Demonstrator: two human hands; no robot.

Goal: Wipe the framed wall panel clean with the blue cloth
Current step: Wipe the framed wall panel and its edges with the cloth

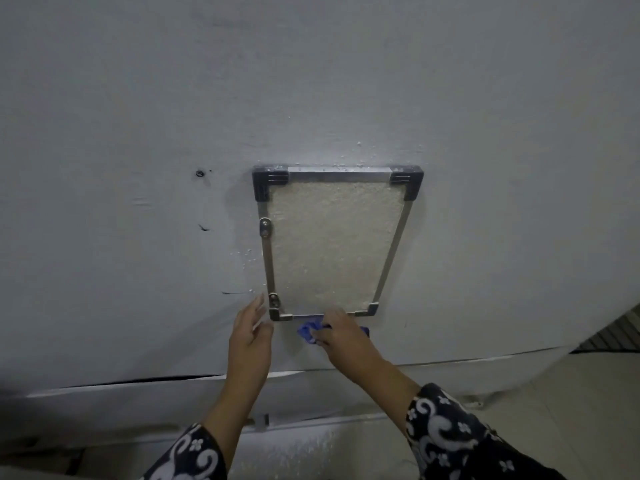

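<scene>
The framed wall panel [332, 244] hangs on a pale grey wall; it has a metal frame, dark plastic top corners and a rough beige face covered in foam or grit. My right hand [341, 336] presses the crumpled blue cloth [308, 332] against the wall just under the frame's bottom edge. My left hand [251, 332] rests flat and empty, fingers apart, beside the frame's lower left corner. Most of the cloth is hidden under my right hand.
White flecks dot the wall above the frame [358, 144] and to its left. A dark screw hole [200, 173] and scuffs mark the wall to the left. A ledge [138, 384] runs below the panel, and a floor grating [620, 330] shows at the right.
</scene>
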